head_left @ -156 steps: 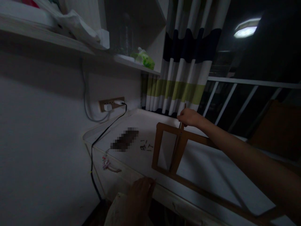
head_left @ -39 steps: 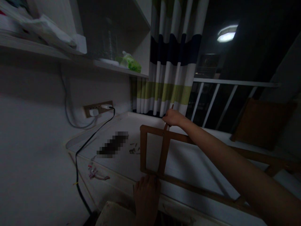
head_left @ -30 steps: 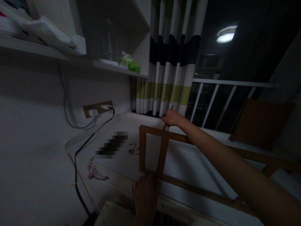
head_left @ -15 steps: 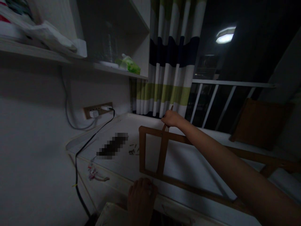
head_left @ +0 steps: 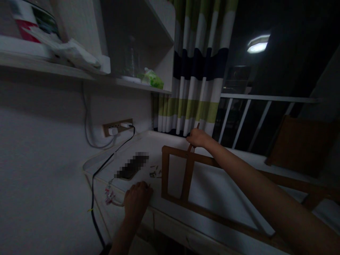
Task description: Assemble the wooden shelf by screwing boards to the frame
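A brown wooden frame (head_left: 188,177) with crossbars lies along the white desk (head_left: 212,184). My right hand (head_left: 198,137) is closed round a narrow wooden strip (head_left: 191,148) that rises from the frame's far rail beside the crossbar. The strip's tip pokes out above my fist. At the desk's front edge, my left hand (head_left: 138,198) is curled, fingers together; what it holds, if anything, is too dark to make out. Just beyond it lie several small pieces of hardware (head_left: 153,173), perhaps screws, and a dark phone-like object (head_left: 134,166), partly blurred out, with a beaded strap (head_left: 109,196).
A black cable (head_left: 92,194) runs down from the wall socket (head_left: 117,127) over the desk's left corner. Above hangs a white shelf (head_left: 117,80) with a green packet (head_left: 154,79). A striped curtain (head_left: 196,88) and railing (head_left: 247,106) stand behind. A brown wooden panel (head_left: 300,141) leans at right.
My left hand has moved left and away from me along the desk edge, towards the small hardware. My right hand keeps its grip on the strip. The whole view has shifted slightly.
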Demonstrator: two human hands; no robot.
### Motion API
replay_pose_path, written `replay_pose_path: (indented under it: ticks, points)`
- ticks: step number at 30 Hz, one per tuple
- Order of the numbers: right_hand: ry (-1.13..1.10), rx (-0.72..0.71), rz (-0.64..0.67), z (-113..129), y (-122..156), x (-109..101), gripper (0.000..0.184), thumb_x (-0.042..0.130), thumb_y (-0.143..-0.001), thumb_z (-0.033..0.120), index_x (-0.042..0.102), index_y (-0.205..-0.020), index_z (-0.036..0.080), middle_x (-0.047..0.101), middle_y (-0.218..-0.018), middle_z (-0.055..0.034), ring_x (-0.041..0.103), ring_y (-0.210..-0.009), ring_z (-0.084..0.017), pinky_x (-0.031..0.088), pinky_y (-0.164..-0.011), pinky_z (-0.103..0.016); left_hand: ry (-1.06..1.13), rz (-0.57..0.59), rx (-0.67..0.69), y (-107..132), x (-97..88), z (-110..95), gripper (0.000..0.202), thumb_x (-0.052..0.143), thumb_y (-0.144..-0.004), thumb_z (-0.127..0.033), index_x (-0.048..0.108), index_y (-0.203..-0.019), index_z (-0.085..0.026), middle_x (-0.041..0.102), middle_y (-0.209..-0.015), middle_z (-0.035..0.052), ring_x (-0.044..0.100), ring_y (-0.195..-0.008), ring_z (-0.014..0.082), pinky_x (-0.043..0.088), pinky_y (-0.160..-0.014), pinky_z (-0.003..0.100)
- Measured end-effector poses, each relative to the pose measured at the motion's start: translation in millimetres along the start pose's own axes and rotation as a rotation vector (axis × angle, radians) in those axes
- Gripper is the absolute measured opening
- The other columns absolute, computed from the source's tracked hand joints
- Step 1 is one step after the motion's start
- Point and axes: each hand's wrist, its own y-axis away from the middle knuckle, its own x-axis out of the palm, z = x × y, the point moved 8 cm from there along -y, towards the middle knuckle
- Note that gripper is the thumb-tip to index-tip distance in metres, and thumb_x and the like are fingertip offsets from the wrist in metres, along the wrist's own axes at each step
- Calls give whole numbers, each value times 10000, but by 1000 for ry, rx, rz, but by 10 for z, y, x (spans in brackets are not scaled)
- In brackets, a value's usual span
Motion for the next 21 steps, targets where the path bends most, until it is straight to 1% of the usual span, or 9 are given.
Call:
replay_pose_path:
  ticks: [4, 6, 7, 9, 11, 13, 15, 18, 21]
  points:
    - [10, 0, -11, -3, -6, -5, 294, 448, -733, 224, 634, -912, 83, 656, -804, -131, 604, -793, -183, 433, -626, -219, 56, 32, -23, -57, 92, 15, 225, 366, -788, -245, 562, -840, -147, 610, -823, 68, 565, -790, 206, 386, -657, 286]
    - [9, 2, -17, -7, -11, -5, 294, 445, -734, 225, 637, -907, 85, 656, -809, -133, 604, -794, -187, 435, -624, -222, 123, -5, -57, -18, 50, 55, 235, 381, -797, -267, 541, -926, -152, 603, -861, 60, 562, -809, 194, 394, -658, 273]
    - [9, 3, -19, -10, -13, -4, 295, 445, -734, 227, 637, -907, 84, 656, -811, -136, 605, -794, -190, 436, -620, -224, 164, -59, -68, 17, -17, 66, 243, 384, -803, -281, 525, -956, -157, 596, -876, 55, 559, -809, 186, 399, -653, 266]
    - [6, 6, -17, -13, -16, 1, 296, 448, -732, 232, 636, -906, 83, 655, -814, -141, 606, -791, -195, 439, -615, -230, 256, -239, -57, 120, -255, 38, 233, 386, -814, -301, 505, -964, -168, 579, -876, 43, 553, -791, 166, 408, -643, 252]
    - [2, 3, -15, -11, -17, 4, 295, 446, -735, 237, 636, -902, 84, 654, -814, -141, 604, -795, -197, 440, -621, -233, 350, -465, 16, 264, -598, -84, 184, 411, -812, -287, 505, -928, -178, 564, -822, 31, 545, -765, 151, 413, -654, 242]
    - [0, -1, -14, -6, -15, 4, 293, 438, -739, 234, 635, -897, 85, 654, -809, -138, 602, -803, -196, 439, -635, -236, 428, -666, 188, 423, -980, -332, 137, 465, -796, -273, 519, -887, -186, 551, -763, 22, 534, -732, 143, 414, -672, 245]
    - [-1, -4, -8, -2, -9, 3, 291, 433, -740, 225, 634, -897, 83, 655, -805, -136, 601, -805, -193, 439, -641, -235, 473, -797, 360, 546, -1316, -621, 87, 517, -771, -226, 533, -850, -194, 554, -766, 19, 524, -735, 138, 407, -692, 253]
    - [2, -6, 4, 3, 1, 0, 288, 437, -741, 222, 633, -896, 80, 656, -800, -133, 603, -793, -184, 439, -631, -225, 473, -866, 431, 560, -1629, -945, 95, 553, -752, -238, 560, -837, -198, 562, -791, 24, 512, -733, 144, 392, -684, 266]
    - [9, -9, 5, 5, 7, -3, 293, 435, -743, 231, 636, -896, 82, 658, -802, -127, 604, -791, -176, 437, -617, -213, 473, -817, 396, 426, -1701, -1115, 141, 541, -770, -282, 566, -877, -195, 577, -836, 30, 510, -775, 158, 379, -716, 284]
